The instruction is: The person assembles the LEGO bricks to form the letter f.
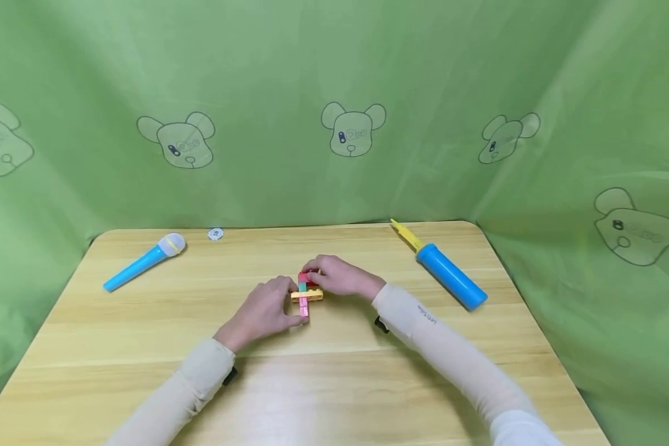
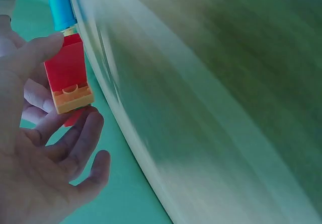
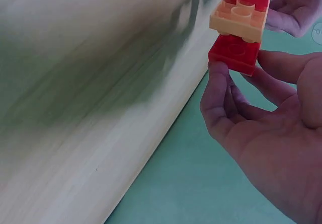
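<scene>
A small toy-brick build stands between the two hands over the middle of the table. In the head view its pink brick (image 1: 304,308) is nearest me, with a yellow-orange brick (image 1: 314,295) set crosswise, a teal brick (image 1: 302,287) beyond it and a red brick (image 3: 233,54) at the far end. My left hand (image 1: 262,313) holds the build from the left, thumb at the pink end and fingers by the other side. My right hand (image 1: 340,275) pinches the red brick between thumb and fingers, as the right wrist view shows. Fingers partly cover the build.
A blue-handled toy microphone (image 1: 145,263) lies at the left of the wooden table (image 1: 290,390). To the right lies a blue pump (image 1: 451,275) with a yellow nozzle. A round chip (image 1: 215,234) sits near the back edge. Green curtains (image 1: 267,62) surround the table.
</scene>
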